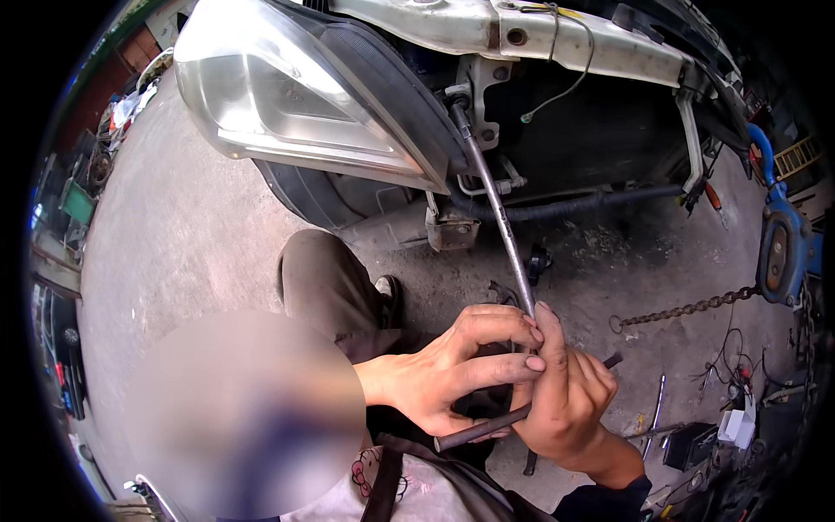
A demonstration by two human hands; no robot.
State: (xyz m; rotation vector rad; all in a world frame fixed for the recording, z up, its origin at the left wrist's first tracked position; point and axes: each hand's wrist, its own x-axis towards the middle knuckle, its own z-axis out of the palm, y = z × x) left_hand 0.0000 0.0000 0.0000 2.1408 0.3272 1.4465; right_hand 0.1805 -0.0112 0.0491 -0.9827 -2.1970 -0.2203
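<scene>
A long T-handle socket wrench (504,228) slants from the car's open front down to my hands. Its far end meets a metal bracket beside the headlight (291,104); the fitting at the tip is too small to make out. My right hand (565,404) is closed around the junction of shaft and crossbar, thumb pointing up along the shaft. From the left, my left hand (461,365) curls over the same handle, its fingertips against the right hand. One end of the crossbar sticks out below the left hand, the other beyond the right knuckles.
A white metal crossmember (591,48) spans the car's front, with a loose wire (581,78) hanging from it. At right stand a blue metal clamp-like tool (778,235) and a rusty chain (687,306). Tools, cables and a black box (690,446) lie on the floor at lower right.
</scene>
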